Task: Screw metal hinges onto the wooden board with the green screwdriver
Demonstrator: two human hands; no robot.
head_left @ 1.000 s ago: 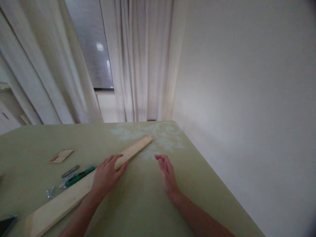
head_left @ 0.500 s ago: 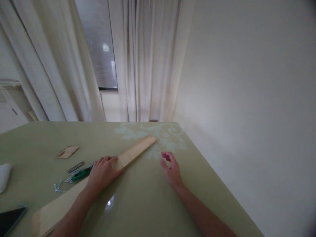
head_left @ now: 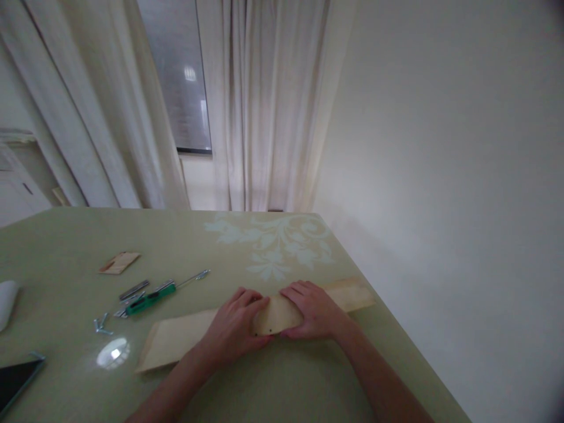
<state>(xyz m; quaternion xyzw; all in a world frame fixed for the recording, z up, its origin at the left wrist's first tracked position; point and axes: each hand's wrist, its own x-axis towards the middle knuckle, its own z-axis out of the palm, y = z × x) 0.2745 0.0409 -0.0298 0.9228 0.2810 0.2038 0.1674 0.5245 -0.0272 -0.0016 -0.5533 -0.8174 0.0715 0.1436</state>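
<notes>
A long pale wooden board lies low over the table, slanting from lower left to upper right. Two small dark holes show along its near edge. My left hand is closed around it just left of the middle, thumb at the near edge and fingers across the top. Gripping it in the same way, my right hand sits a short way to the right. Beyond the board on the left lies a green-handled screwdriver with a long metal shaft, which neither hand touches.
Several screws lie left of the board, and a metal hinge-like strip sits behind the screwdriver. A small wooden piece is farther back. A dark-screened device and a white object stand at the left. The wall borders the table's right edge.
The board has swung and shifted right, closer to me. My right hand has come from the open table onto it. My left hand has moved right with it, uncovering the screwdriver shaft.
</notes>
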